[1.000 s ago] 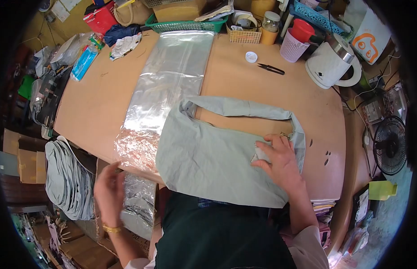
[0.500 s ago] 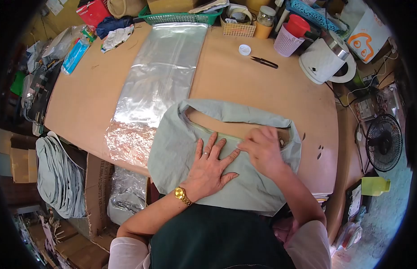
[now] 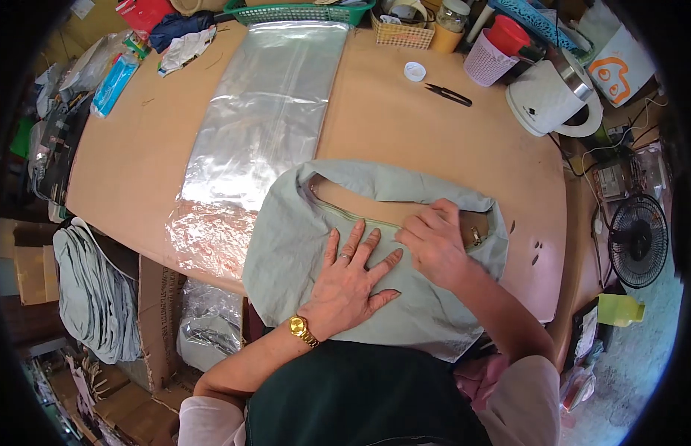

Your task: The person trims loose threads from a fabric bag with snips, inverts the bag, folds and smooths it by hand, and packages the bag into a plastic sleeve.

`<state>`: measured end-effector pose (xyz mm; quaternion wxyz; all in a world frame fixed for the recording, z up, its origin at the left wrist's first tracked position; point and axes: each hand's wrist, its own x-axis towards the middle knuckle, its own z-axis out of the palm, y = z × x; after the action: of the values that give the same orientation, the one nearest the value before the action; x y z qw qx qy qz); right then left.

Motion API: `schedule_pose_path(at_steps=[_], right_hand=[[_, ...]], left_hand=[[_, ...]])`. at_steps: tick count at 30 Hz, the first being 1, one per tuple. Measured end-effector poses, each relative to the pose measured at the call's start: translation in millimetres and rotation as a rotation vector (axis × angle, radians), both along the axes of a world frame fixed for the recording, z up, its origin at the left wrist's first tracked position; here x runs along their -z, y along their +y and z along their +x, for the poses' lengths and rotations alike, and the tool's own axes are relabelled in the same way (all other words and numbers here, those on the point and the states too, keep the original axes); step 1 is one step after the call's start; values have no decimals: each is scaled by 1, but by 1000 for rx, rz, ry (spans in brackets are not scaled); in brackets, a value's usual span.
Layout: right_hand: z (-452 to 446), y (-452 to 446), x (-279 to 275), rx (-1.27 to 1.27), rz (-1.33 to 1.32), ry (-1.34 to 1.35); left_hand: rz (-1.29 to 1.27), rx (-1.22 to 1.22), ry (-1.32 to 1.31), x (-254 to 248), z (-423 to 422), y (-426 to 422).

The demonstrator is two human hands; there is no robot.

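A grey-green cloth bag [image 3: 286, 245] lies on the table's near edge, its strap curving along the top. My left hand [image 3: 349, 279] rests flat on the bag's middle with fingers spread, a gold watch on its wrist. Close to its right, my right hand [image 3: 433, 241] has its fingers pinched together at the bag's upper edge near the zipper; what they hold is too small to make out. A small metal piece [image 3: 476, 236] shows at the right end of the opening. Clear plastic sleeves [image 3: 264, 104] lie stacked left of the bag.
Black thread snips [image 3: 449, 95] and a white lid [image 3: 414, 71] lie at the back of the table, near a white kettle [image 3: 546, 97]. Folded grey-green cloth [image 3: 96, 290] hangs at the left beside a cardboard box [image 3: 158, 320]. A black fan [image 3: 638, 240] stands right.
My left hand has come from beyond the bag's left side onto its middle. My right hand has moved slightly left to the upper edge, its fingers drawn together.
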<state>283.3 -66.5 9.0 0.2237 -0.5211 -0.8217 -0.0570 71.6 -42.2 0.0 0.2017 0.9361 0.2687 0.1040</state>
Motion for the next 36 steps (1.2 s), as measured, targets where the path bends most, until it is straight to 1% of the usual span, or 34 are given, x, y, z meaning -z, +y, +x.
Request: schedule_pose_path(at_steps=[1,5,8,14,16,17,19,20,22,26,28,29,31,32,34,35,36], right_hand=[[4,-4,-3,15,-5,-43],[-4,4,-3,-6,-39,-76],[-19,17,2,-33,-20,-18],[-3,-11,-1,67,-77,-13],[-3,-15,7,207,-227,401],[1,-15,8,206,-222,397],[12,-13,12,195,-443,817],[17,-15,14,194,-440,816],[27,-17,16,274,-512,1237],[37,-19,-2,253,-447,1205],[33,-15,-15,198,-499,844],[25,-13,-14,198,-509,850],[5,-4,-11,-11,-367,592],[-1,-5,-6,-16,-373,596],[-10,-12,6,-52,-297,333],[-5,-15,3,-53,-302,338],[6,-21,-4,-77,-317,263]], left_hand=[[-3,0,-16,1,0,0],[2,4,-12,1,1,0],[6,7,35,1,-1,0],[8,-12,-79,-9,3,4],[-52,-141,-39,-25,12,16],[-48,-142,-44,-25,18,23],[-172,-171,-125,-19,29,37],[-169,-171,-126,-11,29,37],[-79,-57,-198,-4,27,43],[-162,24,-199,-11,-4,3],[85,73,-75,-3,-14,-12],[76,71,-68,-1,-16,-14],[32,87,-91,3,-20,-15],[27,82,-86,4,-20,-15],[-31,95,-105,6,-21,-13],[-36,93,-101,6,-21,-12],[-24,98,-97,5,-21,-12]])
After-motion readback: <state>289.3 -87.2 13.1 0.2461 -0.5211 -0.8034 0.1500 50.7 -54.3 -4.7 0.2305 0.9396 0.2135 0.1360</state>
